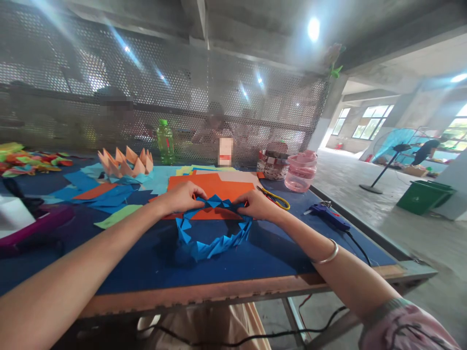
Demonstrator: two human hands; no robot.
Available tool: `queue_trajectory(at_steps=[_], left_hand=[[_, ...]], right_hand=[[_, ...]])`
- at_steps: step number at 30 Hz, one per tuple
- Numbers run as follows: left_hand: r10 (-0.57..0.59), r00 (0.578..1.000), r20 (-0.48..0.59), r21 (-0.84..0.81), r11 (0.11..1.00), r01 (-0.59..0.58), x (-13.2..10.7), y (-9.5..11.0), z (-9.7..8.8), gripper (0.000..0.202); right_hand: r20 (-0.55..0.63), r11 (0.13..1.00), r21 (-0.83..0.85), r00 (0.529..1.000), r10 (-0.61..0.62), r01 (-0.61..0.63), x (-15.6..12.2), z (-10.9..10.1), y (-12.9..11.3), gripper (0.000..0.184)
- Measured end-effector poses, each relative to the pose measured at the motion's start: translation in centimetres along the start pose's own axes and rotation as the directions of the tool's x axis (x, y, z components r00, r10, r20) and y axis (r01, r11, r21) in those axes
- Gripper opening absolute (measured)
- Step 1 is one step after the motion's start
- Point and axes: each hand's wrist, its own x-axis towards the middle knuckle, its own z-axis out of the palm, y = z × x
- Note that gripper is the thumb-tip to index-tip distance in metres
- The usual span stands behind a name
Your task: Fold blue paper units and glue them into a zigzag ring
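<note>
Blue folded-paper ring [207, 250] made of small triangular points lies flat on the navy-covered worktop [255, 267], its far arc resting over an orange paper sheet [213, 187]. Left hand [180, 197] and right hand [253, 204] both sit on that far arc, just apart from each other. The fingers of each hand are curled and pinching the folds, so both hands are grasping the ring, not released.

Handling, judged: the ring should be very light, fairly stiff along its creases, and easily crushed at the tips. Its layered joints may slip under a hard squeeze. The safest hold looks like a gentle pinch across the folded band, on opposite sides.

Containers: a clear pink plastic jar [301, 171] stands near the far right of the worktop; its contents are unclear. Just left of it, a round woven basket [272, 166] hides whatever it holds. A clear plastic bottle with a green cap [165, 142] stands farther left, beyond the worktop's far edge; its contents are also hard to tell.
</note>
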Motion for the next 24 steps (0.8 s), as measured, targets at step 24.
queue_trajectory(at_steps=[24], left_hand=[[0.112, 0.984, 0.139, -0.247, 0.966, -0.075, 0.5, 0.5, 0.7, 0.033]], right_hand=[[-0.033, 0.997, 0.065, 0.999, -0.029, 0.031, 0.6, 0.6, -1.1, 0.035]])
